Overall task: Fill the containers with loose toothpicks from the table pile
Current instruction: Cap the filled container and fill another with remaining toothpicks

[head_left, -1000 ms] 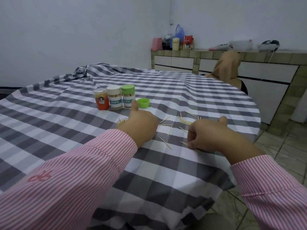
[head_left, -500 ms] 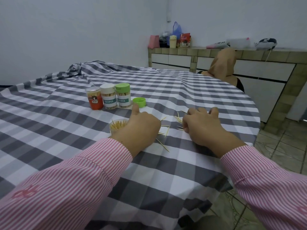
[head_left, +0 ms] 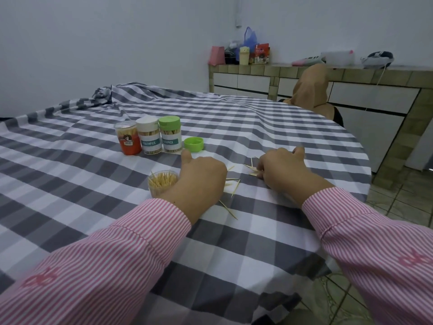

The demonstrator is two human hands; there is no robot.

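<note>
Since a second ago our right hand point(head_left: 282, 171) has slid left onto the loose toothpicks point(head_left: 250, 168), pinching some, while our left hand point(head_left: 201, 179) grips the nearly full open container point(head_left: 161, 184); few strays remain.

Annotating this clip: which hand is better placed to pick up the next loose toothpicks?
Right. The right hand already has its fingers on the loose toothpicks, while the left hand rests beside the open container.
</note>
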